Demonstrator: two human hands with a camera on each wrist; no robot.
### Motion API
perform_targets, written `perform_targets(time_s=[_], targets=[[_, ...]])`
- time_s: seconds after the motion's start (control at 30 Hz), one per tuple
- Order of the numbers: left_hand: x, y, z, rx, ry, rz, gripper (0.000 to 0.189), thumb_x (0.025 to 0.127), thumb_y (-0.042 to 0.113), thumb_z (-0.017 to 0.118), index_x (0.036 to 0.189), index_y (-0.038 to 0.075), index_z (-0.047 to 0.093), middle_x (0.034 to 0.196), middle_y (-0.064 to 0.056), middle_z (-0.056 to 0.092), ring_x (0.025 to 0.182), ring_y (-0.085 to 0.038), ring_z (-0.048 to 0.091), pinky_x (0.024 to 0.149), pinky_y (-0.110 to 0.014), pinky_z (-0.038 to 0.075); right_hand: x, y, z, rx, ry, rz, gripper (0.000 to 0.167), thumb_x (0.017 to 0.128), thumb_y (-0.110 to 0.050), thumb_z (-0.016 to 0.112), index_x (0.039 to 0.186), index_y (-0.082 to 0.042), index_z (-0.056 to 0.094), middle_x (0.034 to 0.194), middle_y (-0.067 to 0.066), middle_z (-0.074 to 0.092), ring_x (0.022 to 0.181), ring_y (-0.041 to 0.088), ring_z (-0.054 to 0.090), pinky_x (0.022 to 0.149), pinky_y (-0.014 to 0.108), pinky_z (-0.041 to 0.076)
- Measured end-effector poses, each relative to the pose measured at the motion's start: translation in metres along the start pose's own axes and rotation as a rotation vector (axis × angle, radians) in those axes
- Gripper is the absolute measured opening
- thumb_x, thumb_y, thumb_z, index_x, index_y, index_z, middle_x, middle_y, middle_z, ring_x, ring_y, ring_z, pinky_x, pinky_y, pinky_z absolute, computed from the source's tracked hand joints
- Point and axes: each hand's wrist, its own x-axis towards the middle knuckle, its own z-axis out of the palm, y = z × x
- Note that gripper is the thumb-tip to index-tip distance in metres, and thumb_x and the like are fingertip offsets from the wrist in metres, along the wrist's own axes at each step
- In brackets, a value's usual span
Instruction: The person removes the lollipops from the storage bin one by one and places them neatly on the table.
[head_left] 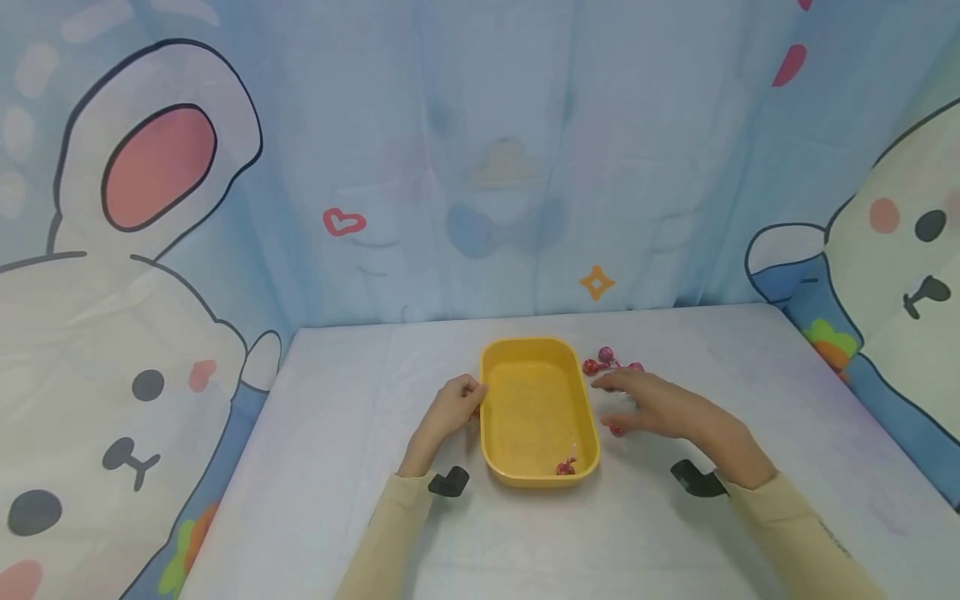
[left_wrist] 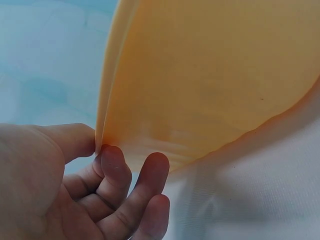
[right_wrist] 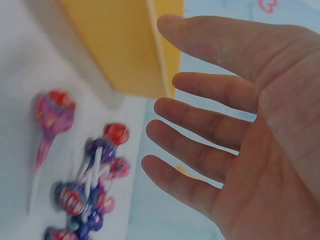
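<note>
A yellow plastic tray [head_left: 534, 408] lies on the white-covered table, with one red-wrapped lollipop [head_left: 566, 469] inside at its near right corner. My left hand [head_left: 452, 406] pinches the tray's left rim between thumb and forefinger; the left wrist view shows the tray wall [left_wrist: 210, 70] close up. Just right of the tray, my right hand [head_left: 663, 407] hovers with its fingers spread and nothing held. Beneath and beyond it lie several wrapped lollipops [head_left: 605, 355], partly hidden by the hand. In the right wrist view, a pink lollipop [right_wrist: 54, 117] lies apart from the bunch [right_wrist: 95, 187].
A white cloth [head_left: 360, 517] covers the table. Behind it hangs a light blue curtain [head_left: 360, 125] printed with cartoon rabbits, and it comes round on both sides. Each wrist carries a small black device [head_left: 448, 482].
</note>
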Motion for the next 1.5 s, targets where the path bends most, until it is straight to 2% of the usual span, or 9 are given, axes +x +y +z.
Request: perform_targets(time_s=[0.17, 0.37, 0.7, 0.8, 0.97, 1.1, 1.27, 1.5], targets=[[0.000, -0.001, 0.001, 0.001, -0.002, -0.001, 0.027, 0.104, 0.028, 0.053, 0.094, 0.004, 0.059, 0.079, -0.004, 0.061, 0.072, -0.017, 0.059, 0.064, -0.024, 0.046, 0.000, -0.020, 0.000, -0.020, -0.005, -0.018, 0.055, 0.091, -0.034, 0.074, 0.138, -0.010, 0.057, 0.145, 0.016, 0.054, 0.136, 0.040, 0.047, 0.104, 0.055, 0.046], [0.000, 0.000, 0.000, -0.004, -0.006, 0.003, 0.027, 0.104, 0.028, 0.053, 0.094, 0.003, 0.060, 0.079, -0.005, 0.062, 0.075, -0.021, 0.064, 0.063, -0.024, 0.047, 0.006, -0.034, 0.005, -0.063, -0.020, -0.067, 0.047, 0.092, -0.025, 0.074, 0.134, -0.010, 0.061, 0.140, 0.013, 0.059, 0.135, 0.038, 0.049, 0.106, 0.055, 0.045], [-0.001, 0.001, -0.001, -0.006, -0.005, 0.010, 0.027, 0.104, 0.027, 0.053, 0.094, 0.003, 0.059, 0.079, -0.006, 0.063, 0.074, -0.020, 0.064, 0.063, -0.024, 0.048, 0.015, -0.055, 0.014, -0.147, -0.100, -0.216, 0.034, 0.093, -0.018, 0.072, 0.126, -0.011, 0.066, 0.128, 0.009, 0.065, 0.117, 0.029, 0.062, 0.098, 0.046, 0.052], [0.000, 0.001, -0.001, -0.004, -0.004, 0.005, 0.027, 0.104, 0.028, 0.054, 0.094, 0.003, 0.059, 0.079, -0.006, 0.063, 0.074, -0.020, 0.064, 0.063, -0.024, 0.047, 0.018, -0.062, 0.019, -0.169, -0.151, -0.180, 0.030, 0.093, -0.016, 0.072, 0.123, -0.014, 0.068, 0.126, 0.007, 0.066, 0.110, 0.025, 0.064, 0.096, 0.046, 0.054], [-0.001, 0.001, -0.001, -0.002, -0.003, -0.003, 0.028, 0.104, 0.029, 0.054, 0.095, 0.003, 0.060, 0.078, -0.005, 0.062, 0.073, -0.019, 0.063, 0.063, -0.023, 0.046, 0.025, -0.070, 0.030, -0.233, -0.265, -0.099, 0.034, 0.087, -0.014, 0.078, 0.120, -0.018, 0.070, 0.110, -0.001, 0.068, 0.092, 0.016, 0.060, 0.089, 0.039, 0.056], [0.000, 0.000, 0.000, 0.000, -0.001, -0.008, 0.028, 0.104, 0.029, 0.054, 0.094, 0.004, 0.060, 0.078, -0.004, 0.061, 0.073, -0.019, 0.061, 0.063, -0.023, 0.046, 0.027, -0.074, 0.037, -0.306, -0.326, -0.112, 0.033, 0.084, -0.012, 0.080, 0.115, -0.018, 0.071, 0.092, -0.004, 0.063, 0.082, 0.015, 0.056, 0.083, 0.033, 0.055], [0.001, -0.001, 0.000, 0.007, -0.001, -0.005, 0.026, 0.104, 0.028, 0.053, 0.093, 0.005, 0.060, 0.077, -0.003, 0.060, 0.073, -0.020, 0.061, 0.062, -0.022, 0.045, 0.025, -0.077, 0.040, -0.326, -0.365, -0.118, 0.020, 0.087, -0.007, 0.075, 0.102, -0.020, 0.070, 0.082, -0.005, 0.056, 0.078, 0.016, 0.052, 0.078, 0.030, 0.051], [-0.001, 0.000, -0.002, 0.005, -0.011, -0.009, 0.027, 0.104, 0.028, 0.053, 0.096, 0.003, 0.060, 0.082, -0.007, 0.064, 0.073, -0.017, 0.061, 0.064, -0.023, 0.047, 0.027, -0.080, 0.043, -0.332, -0.377, -0.113, 0.018, 0.087, -0.006, 0.074, 0.095, -0.021, 0.070, 0.082, -0.006, 0.056, 0.079, 0.016, 0.052, 0.079, 0.030, 0.051]])
